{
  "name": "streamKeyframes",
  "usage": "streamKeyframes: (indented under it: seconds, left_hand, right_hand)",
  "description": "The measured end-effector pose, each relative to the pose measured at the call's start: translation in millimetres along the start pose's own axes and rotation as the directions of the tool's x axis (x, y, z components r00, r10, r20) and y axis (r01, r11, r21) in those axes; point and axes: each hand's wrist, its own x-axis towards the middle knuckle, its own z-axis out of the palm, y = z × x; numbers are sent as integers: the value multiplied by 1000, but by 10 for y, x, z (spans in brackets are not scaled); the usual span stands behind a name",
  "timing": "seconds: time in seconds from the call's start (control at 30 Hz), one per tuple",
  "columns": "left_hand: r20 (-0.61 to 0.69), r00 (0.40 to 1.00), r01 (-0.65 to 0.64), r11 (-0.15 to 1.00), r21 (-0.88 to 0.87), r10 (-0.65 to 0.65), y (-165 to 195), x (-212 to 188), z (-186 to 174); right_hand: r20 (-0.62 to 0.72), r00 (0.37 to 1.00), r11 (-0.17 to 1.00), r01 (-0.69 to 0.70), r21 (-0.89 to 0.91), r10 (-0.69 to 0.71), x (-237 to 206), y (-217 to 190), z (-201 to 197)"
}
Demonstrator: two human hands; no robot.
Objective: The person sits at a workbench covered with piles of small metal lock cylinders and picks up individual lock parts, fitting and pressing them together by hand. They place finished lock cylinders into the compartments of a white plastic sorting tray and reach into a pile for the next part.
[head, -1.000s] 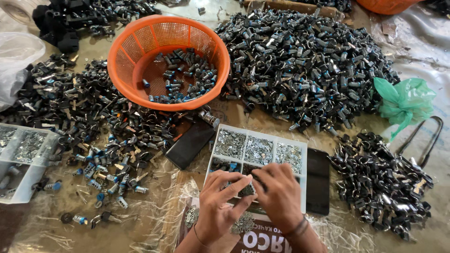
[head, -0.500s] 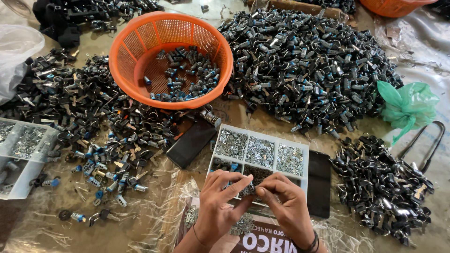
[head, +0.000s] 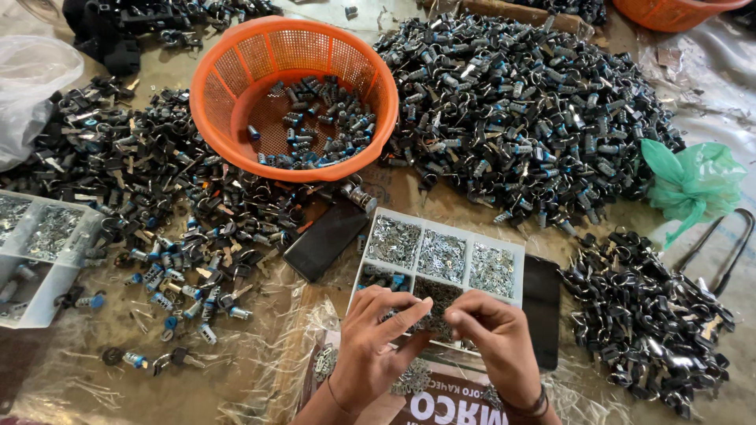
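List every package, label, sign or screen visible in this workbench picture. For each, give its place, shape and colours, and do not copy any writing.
Phone: flat dark rectangle, screen off, left of the white compartment tray.
Second dark flat slab: right of the tray, partly under it; cannot tell if it is a screen.
Printed package: under the hands, bottom edge, dark red with white print.
Green plastic bag: crumpled, far right.

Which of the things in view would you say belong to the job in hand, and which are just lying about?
In hand:
left hand and right hand, fingertips meeting over the white compartment tray
big pile of small metal parts
orange basket with some parts

Lying about:
black phone
green plastic bag
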Motion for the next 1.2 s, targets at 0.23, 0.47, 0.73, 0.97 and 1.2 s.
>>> streamKeyframes:
  seconds: [0.23,0.47,0.73,0.97,1.2]
  left_hand:
    - [-34,999,-15,999,33,16,12,13,4]
    - [-21,998,-51,996,72,52,0,10,-28]
    - [24,997,-69,994,83,67,-25,-16,-44]
    - [42,992,-126,988,93,123,-64,-25,-12]
    - [42,998,-41,993,106,37,-27,-18,-37]
  right_hand:
    - [-109,985,983,119,-143,-135,-135,-7,156]
    - [-115,969,961,196,-192,-221,-166,42,215]
    - [-75,957,901,234,-365,-279,-197,-16,178]
    - [-70,997,1000,-16,-19,15,-78,-57,156]
    - [63,804,379,346,-858,-591,67,-128,271]
